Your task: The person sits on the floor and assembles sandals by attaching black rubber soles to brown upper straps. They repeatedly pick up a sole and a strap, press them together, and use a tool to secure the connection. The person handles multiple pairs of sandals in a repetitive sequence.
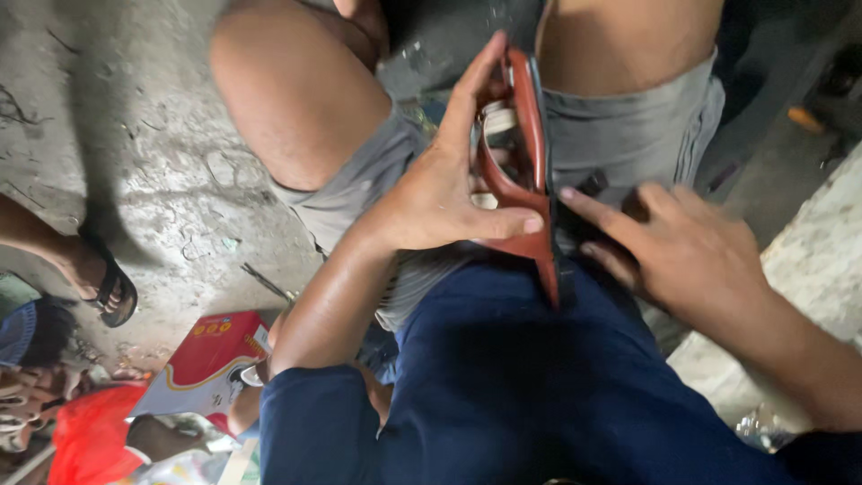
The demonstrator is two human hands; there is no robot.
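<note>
Left hand [431,193] grip closed around reddish-brown sandal [523,166] held on edge over the lap, thumb pressed on its strap, right hand [687,247] just beside, fingers loosely spread touching the black sole edge, red box [211,359] on concrete floor [144,153] well below-left of the grip.

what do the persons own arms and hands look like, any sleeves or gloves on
Both hands are bare: no gloves, rings or watch show on the left hand or the right hand. The forearms are uncovered too. A dark navy sleeve covers the left upper arm and ends about the elbow. On the right arm only a dark edge of cloth shows at the picture's corner. The left forearm looks slightly shiny.
</note>
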